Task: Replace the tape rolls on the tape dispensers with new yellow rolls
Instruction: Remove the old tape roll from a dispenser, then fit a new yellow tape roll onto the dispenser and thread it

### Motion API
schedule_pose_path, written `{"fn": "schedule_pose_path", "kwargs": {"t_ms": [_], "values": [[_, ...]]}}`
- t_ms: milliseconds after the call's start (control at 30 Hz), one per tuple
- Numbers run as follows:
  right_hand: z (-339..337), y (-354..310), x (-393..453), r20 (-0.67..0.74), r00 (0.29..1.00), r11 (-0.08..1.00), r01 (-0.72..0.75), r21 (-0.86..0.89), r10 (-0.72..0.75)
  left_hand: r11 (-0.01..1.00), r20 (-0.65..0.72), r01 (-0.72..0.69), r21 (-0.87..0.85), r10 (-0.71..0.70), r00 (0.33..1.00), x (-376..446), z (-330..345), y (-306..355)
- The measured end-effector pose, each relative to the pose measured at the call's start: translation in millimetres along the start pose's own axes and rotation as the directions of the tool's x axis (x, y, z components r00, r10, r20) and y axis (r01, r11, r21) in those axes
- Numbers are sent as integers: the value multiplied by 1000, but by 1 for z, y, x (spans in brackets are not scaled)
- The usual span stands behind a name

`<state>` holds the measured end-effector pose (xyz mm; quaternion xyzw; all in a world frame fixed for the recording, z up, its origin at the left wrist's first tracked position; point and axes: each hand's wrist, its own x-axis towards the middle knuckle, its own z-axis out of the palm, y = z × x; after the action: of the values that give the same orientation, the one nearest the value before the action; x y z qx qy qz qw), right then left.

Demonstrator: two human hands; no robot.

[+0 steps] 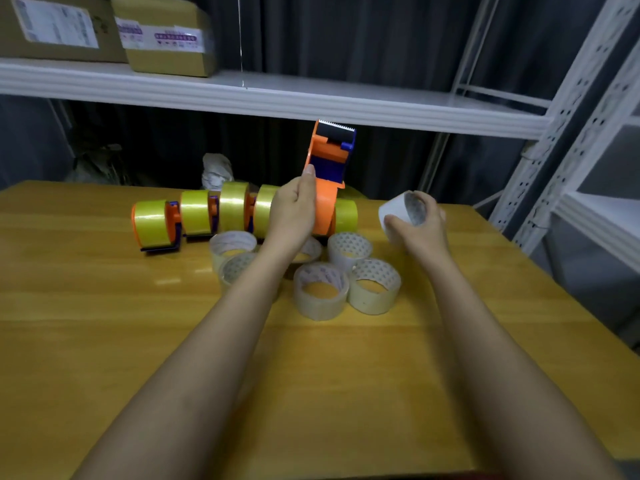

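Note:
My left hand grips an orange and blue tape dispenser, holding it upright above the table with its toothed blade at the top. My right hand holds a pale, nearly used-up tape roll off to the right of the dispenser. Behind my left hand stands a row of dispensers loaded with yellow rolls. A loose yellow roll sits just right of the held dispenser.
Several whitish old rolls lie grouped on the wooden table in front of the row. A white metal shelf with cardboard boxes hangs overhead; shelving uprights stand at right.

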<state>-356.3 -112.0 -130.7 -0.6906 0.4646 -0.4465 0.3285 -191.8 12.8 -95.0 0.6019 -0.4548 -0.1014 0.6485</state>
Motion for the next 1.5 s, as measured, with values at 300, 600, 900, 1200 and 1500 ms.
{"fn": "schedule_pose_path", "kwargs": {"t_ms": [300,600,900,1200,1500], "values": [[35,31,95,221,973,901,35,-433,69,1000,86,26,10,-27,996,51,43,-25],[38,47,106,340,931,826,87,-557,131,1000,76,-8,8,7,997,56,54,-38],[-25,56,59,309,945,738,130,-662,110,997,69,-70,23,68,995,41,64,-21],[-24,53,45,384,849,658,57,-751,363,998,104,-64,-4,64,993,19,68,-11],[-27,25,33,126,992,900,62,-431,-7,999,37,-27,-42,29,999,13,39,1]]}}
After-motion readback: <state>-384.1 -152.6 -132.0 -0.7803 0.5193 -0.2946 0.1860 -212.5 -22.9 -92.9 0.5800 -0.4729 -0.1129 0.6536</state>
